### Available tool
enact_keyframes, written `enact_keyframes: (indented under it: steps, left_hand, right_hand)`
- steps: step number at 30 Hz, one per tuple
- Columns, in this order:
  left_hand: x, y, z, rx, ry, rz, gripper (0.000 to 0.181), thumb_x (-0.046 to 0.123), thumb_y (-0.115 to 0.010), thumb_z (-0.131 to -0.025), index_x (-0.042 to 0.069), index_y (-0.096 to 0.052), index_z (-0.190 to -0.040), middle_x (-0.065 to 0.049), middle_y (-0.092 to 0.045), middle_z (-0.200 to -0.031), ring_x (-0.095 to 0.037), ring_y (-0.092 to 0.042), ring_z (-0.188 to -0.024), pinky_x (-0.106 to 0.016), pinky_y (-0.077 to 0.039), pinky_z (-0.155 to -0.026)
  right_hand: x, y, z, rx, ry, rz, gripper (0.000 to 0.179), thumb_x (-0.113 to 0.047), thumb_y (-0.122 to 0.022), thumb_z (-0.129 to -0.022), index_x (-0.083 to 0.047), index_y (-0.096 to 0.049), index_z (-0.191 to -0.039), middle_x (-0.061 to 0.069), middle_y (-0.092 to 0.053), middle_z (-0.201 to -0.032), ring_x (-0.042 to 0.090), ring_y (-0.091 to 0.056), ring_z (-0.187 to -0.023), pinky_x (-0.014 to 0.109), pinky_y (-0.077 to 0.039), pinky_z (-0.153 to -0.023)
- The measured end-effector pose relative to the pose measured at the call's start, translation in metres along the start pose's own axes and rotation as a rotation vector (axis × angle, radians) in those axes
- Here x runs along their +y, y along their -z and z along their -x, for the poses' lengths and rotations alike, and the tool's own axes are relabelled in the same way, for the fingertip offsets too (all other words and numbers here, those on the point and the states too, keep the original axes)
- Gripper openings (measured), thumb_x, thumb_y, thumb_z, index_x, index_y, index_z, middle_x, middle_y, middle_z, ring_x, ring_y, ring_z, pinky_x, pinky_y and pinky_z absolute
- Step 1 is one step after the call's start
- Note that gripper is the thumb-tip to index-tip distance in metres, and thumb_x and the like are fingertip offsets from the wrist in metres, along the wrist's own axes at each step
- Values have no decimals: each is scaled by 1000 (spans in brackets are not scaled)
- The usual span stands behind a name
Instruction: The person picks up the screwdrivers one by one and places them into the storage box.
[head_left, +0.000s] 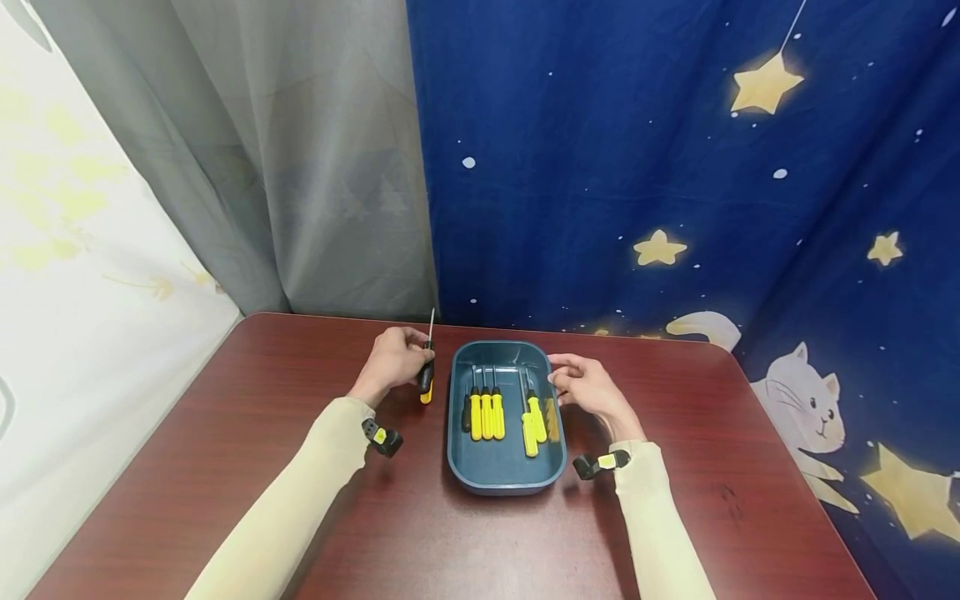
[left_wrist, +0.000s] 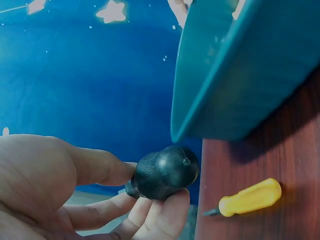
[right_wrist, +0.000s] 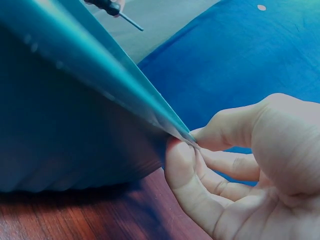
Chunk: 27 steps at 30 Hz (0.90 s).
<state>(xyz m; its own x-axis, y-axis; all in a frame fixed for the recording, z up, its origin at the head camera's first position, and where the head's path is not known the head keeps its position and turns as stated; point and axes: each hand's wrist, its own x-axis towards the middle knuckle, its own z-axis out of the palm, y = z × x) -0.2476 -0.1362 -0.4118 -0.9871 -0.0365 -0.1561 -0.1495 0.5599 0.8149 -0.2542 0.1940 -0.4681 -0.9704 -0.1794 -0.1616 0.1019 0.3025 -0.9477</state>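
Note:
My left hand (head_left: 397, 357) grips a screwdriver (left_wrist: 167, 172) by its black handle, left of the blue tray (head_left: 480, 473). In the head view its thin metal shaft points away from me. Just below it, a yellow-handled screwdriver (left_wrist: 252, 196) lies on the table, partly hidden in the head view. On the tray's far right side, my right hand (head_left: 588, 385) pinches the rim between thumb and fingers, as the right wrist view shows. Inside the tray lie several yellow-handled screwdrivers (head_left: 487, 417) in two groups, with a dark handle (head_left: 467, 414) at the left.
The tray stands on a reddish-brown wooden table (head_left: 337, 533). Behind the table's far edge hang a grey curtain (head_left: 337, 167) and a blue star-patterned curtain (head_left: 570, 208). White cloth (head_left: 97, 275) hangs along the left side.

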Motion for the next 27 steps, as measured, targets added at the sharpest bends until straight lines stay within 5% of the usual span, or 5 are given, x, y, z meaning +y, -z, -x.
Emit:
enact_keyframes:
  steps: [10,27]
  left_hand:
    - [14,-12,7,0,-20,-40,28,17,-69,-96,6,-68,-122,-6,-67,-93,-18,-62,-79,-26,-50,-68]
    - [36,-33,17,-49,-15,47,29,13,-71,-95,1,-67,-121,-13,-71,-100,-18,-69,-73,-38,-64,-67]
  right_hand:
    - [-1,0,1,-2,-6,-2,44,-1,-58,-98,-1,-56,-142,21,-70,-108,15,-66,-73,28,-60,-64]
    - [-2,-1,0,-2,-1,-5,43,0,-57,-98,0,-57,-141,19,-70,-105,16,-66,-73,28,-60,-65]
